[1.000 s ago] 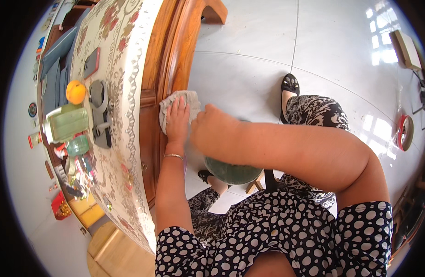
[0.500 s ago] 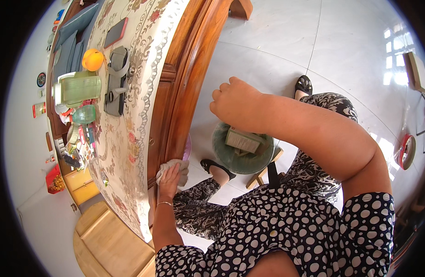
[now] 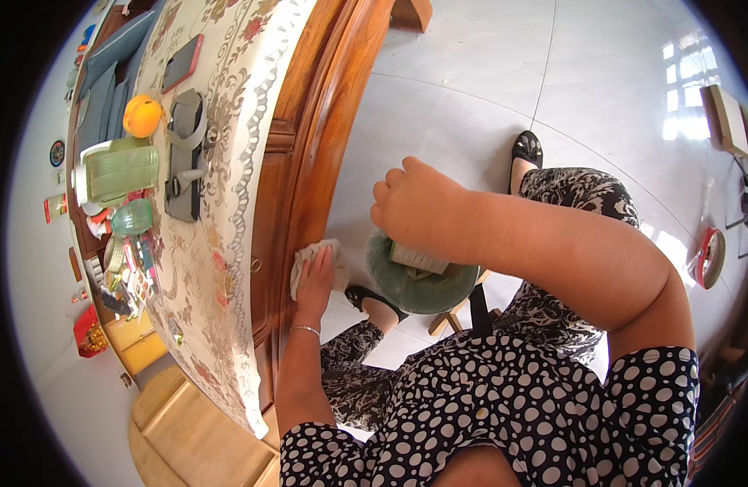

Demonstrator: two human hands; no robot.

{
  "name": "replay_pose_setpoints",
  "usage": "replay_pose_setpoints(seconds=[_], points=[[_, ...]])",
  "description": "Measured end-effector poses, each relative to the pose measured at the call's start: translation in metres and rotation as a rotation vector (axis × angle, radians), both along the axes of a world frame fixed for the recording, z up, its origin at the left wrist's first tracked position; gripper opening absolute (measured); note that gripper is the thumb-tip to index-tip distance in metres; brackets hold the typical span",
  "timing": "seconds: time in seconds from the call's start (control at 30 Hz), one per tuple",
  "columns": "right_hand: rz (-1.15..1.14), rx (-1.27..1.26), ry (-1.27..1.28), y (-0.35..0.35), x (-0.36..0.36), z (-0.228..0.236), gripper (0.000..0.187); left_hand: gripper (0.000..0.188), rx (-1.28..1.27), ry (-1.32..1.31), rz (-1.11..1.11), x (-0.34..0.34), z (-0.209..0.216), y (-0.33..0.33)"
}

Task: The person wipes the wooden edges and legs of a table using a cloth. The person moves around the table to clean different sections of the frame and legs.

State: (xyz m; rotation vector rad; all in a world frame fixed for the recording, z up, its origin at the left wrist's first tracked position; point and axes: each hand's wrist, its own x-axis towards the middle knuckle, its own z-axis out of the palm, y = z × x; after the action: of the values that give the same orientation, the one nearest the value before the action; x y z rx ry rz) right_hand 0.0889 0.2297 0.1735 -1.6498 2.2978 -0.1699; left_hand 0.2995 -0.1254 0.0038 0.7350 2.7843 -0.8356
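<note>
My left hand (image 3: 313,284) presses a pale, crumpled cloth (image 3: 335,258) against the lower edge of the brown wooden table side (image 3: 305,191). The fingers rest over the cloth, and a thin bracelet circles the wrist. My right arm reaches across in front of me. At its end, my right hand (image 3: 419,199) is curled into a loose fist in the air, beside the table and over the green bin (image 3: 423,296). No object shows in that fist, though the palm side is hidden. A box (image 3: 420,258) lies in the bin, partly covered by my right hand and forearm.
A floral cloth (image 3: 220,195) covers the tabletop. On it are a phone (image 3: 182,63), an orange (image 3: 142,116), a grey pouch-like item (image 3: 184,154) and a greenish jug (image 3: 122,173). A wooden stool (image 3: 191,426) stands at the lower left; a red-rimmed round object (image 3: 709,258) is far right.
My left hand and the cloth have moved forward along the wooden side. My right fist is slightly lower, covering more of the box. The view has shifted a little.
</note>
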Motion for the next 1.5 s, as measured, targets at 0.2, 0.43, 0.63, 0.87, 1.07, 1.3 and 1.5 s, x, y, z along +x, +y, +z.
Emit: replay_pose_setpoints(seconds=[0.2,0.43,0.63,0.87,1.07,1.3,1.5], points=[[-0.014,-0.004,-0.046,0.001,0.007,-0.001,0.025,0.022,0.267,0.051,-0.015,-0.111,0.003,0.052],[0.007,0.033,-0.088,0.003,0.005,0.006,0.025,0.024,0.368,0.116,-0.153,-0.252,0.008,0.098],[0.013,0.065,-0.133,-0.001,0.0,0.007,0.028,0.026,0.339,0.141,-0.158,-0.343,0.007,0.136],[-0.01,0.046,-0.081,-0.002,-0.002,0.005,0.028,0.024,0.297,0.164,-0.108,-0.333,-0.004,0.138],[-0.044,0.073,-0.086,-0.001,-0.009,0.004,0.028,0.022,0.274,0.147,-0.062,-0.257,-0.012,0.11],[-0.029,0.037,-0.089,0.0,-0.013,0.011,0.03,0.024,0.151,0.112,-0.07,-0.133,-0.019,0.054],[0.004,0.052,-0.05,-0.009,-0.011,0.007,0.027,0.027,0.074,-0.109,-0.024,-0.029,0.012,0.007]])
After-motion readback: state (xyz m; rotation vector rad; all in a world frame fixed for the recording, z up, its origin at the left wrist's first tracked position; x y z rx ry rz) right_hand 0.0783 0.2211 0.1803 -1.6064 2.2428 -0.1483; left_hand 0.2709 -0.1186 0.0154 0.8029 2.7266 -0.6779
